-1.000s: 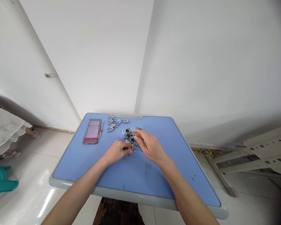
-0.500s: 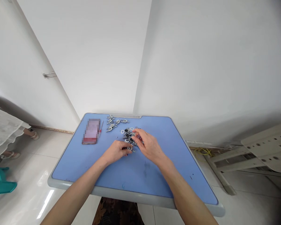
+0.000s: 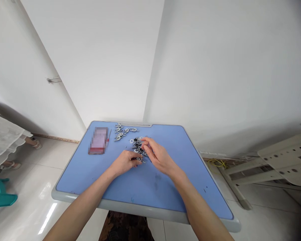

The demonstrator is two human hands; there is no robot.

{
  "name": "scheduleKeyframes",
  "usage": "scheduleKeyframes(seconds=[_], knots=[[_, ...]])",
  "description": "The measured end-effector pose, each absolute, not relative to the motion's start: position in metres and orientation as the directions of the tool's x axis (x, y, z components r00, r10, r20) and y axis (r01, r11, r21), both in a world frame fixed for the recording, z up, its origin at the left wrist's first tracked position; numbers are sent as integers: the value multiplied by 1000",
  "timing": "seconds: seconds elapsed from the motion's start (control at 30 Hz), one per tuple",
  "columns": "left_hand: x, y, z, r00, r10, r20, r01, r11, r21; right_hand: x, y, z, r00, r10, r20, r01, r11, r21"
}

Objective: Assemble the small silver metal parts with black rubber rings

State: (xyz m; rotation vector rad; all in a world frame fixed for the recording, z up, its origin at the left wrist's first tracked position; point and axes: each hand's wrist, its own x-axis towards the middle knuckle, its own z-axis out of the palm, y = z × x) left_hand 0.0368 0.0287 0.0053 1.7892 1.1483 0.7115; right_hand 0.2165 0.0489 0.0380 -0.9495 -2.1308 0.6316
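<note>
On the blue table top lies a pile of small metal parts with black round centres (image 3: 136,145), several of them with flat ring-shaped tabs. My left hand (image 3: 126,162) is at the near side of this pile, thumb and fingers pinched on a small metal part (image 3: 139,159) that is partly covered by the fingertips. Over the pile's right side, my right hand (image 3: 158,155) is held with bent fingers. A gap shows between its thumb and forefinger, with nothing visible in it. Part of the pile is hidden beneath this hand.
Several similar metal parts (image 3: 119,134) lie at the table's back. Left of them are a thin tool with a red end (image 3: 108,135) and a blurred phone-like slab (image 3: 98,140). A teal stool (image 3: 2,195) and another person's feet are at left; a beige frame (image 3: 286,157) stands right.
My right thumb and fingers have shifted slightly above the pile. My left hand stays in place, pinching the metal part.
</note>
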Motion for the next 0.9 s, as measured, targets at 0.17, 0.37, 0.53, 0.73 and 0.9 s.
scheduleKeyframes(seconds=[0.17, 0.37, 0.53, 0.73, 0.9], knots=[[37, 28, 6, 432, 900, 51, 419, -250, 873, 213, 48, 36, -431, 795, 427, 418, 595, -686], [36, 29, 3, 412, 911, 9, 397, -188, 898, 215, 49, 38, -437, 814, 382, 465, 568, -679], [36, 29, 4, 415, 910, 17, 407, -203, 891, 215, 48, 37, -479, 789, 385, 385, 583, -715], [36, 29, 3, 409, 913, -10, 402, -170, 900, 210, 51, 30, -374, 783, 497, 436, 621, -651], [35, 30, 2, 395, 918, -32, 383, -132, 914, 216, 48, 36, -463, 801, 381, 457, 583, -671]])
